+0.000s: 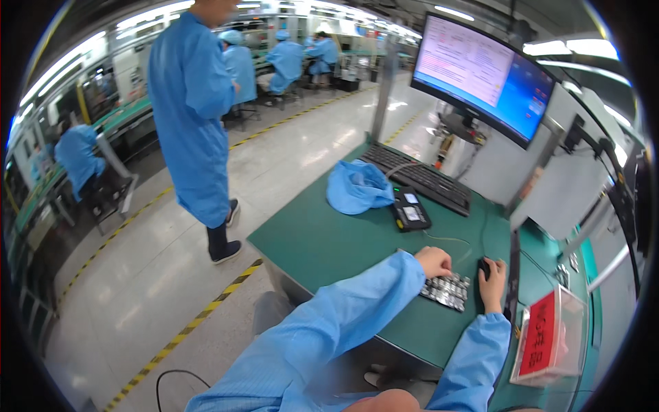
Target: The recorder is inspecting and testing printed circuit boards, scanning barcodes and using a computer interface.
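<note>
My right hand [493, 285] rests over a black computer mouse [484, 268] on the green tabletop, its fingers around it. To its left lies a flat panel of several small silvery parts on dark backing [447, 292], which looks like a circuit board panel. My left hand [434, 261] is at the panel's far left edge, with its fingers curled in. Whatever those fingers may pinch is hidden. Both my arms wear light blue sleeves.
A blue cloth cap [357, 187], a black handheld device with a small screen [410, 209] and a black keyboard [419, 178] lie farther back. A monitor [480, 72] hangs beyond. A clear box with a red label [549, 336] stands at right. A person in a blue coat [189, 110] stands left.
</note>
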`<state>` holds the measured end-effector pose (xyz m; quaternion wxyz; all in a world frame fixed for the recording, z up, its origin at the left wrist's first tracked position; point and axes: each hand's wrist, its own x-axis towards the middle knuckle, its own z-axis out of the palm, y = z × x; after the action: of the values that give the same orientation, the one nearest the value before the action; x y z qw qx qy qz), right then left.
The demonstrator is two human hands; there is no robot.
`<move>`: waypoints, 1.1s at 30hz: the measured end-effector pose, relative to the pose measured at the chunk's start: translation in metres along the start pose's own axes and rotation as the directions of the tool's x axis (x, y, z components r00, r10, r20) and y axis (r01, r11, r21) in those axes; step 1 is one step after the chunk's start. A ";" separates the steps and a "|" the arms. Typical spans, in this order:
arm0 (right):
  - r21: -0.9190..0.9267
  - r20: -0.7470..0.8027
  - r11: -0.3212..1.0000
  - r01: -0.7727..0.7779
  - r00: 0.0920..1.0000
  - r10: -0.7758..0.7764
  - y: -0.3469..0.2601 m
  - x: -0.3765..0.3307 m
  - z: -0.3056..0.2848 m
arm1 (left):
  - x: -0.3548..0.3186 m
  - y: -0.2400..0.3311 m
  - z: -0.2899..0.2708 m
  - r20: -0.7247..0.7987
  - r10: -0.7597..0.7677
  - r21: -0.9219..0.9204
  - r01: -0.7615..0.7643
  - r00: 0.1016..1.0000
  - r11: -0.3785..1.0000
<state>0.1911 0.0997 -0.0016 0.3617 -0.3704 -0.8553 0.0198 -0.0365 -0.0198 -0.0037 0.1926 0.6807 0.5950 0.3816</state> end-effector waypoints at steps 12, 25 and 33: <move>-0.041 -0.030 0.999 -0.012 1.000 0.011 -0.001 0.000 0.006 | 0.000 -0.005 -0.003 -0.016 0.007 -0.052 -0.008 1.000 0.999; -0.008 -0.036 1.000 -0.009 0.999 0.009 -0.005 0.000 0.002 | 0.000 -0.003 -0.002 0.043 -0.112 -0.176 0.118 0.993 0.977; -0.016 -0.059 1.000 0.012 0.998 -0.013 -0.015 0.001 0.001 | -0.005 -0.007 -0.006 -0.010 -0.035 -0.158 0.033 0.999 0.987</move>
<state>0.1812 0.0897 0.0026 0.3842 -0.3683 -0.8466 0.0000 -0.0456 -0.0245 -0.0067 0.2486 0.6504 0.5757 0.4287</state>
